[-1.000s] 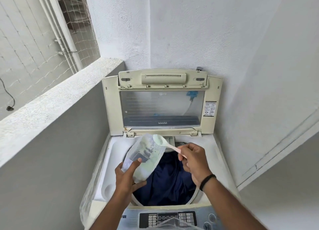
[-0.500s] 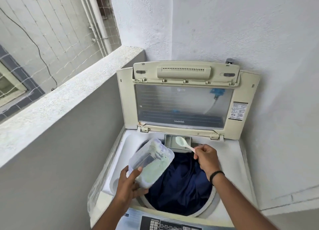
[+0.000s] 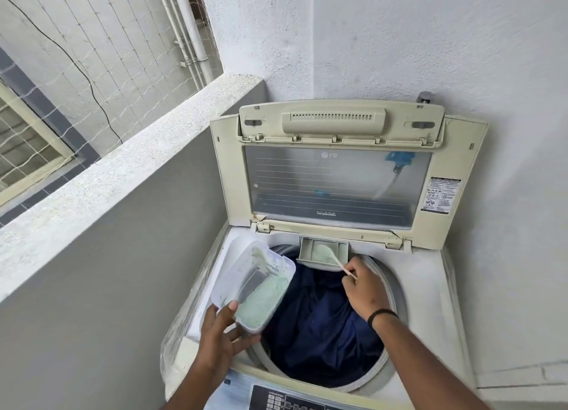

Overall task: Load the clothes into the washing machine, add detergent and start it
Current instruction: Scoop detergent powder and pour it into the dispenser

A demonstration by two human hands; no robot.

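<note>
A cream top-loading washing machine point(image 3: 436, 305) stands below me with its lid point(image 3: 335, 182) raised against the wall. Dark blue clothes point(image 3: 319, 326) fill the drum. My left hand point(image 3: 219, 342) grips a clear plastic container point(image 3: 255, 286) of pale green detergent powder, tilted over the drum's left rim. My right hand point(image 3: 364, 283) pinches the handle of a small plastic spoon point(image 3: 330, 254). The spoon's bowl rests in the open detergent drawer point(image 3: 322, 253) at the back of the tub, where green powder lies.
The control panel point(image 3: 285, 400) runs along the machine's front edge. A concrete parapet point(image 3: 101, 176) with netting above it borders the left side. White walls close in behind and to the right.
My right hand carried the spoon from the container back to the detergent drawer and tipped it in. The container dropped lower and to the left. My view moved closer.
</note>
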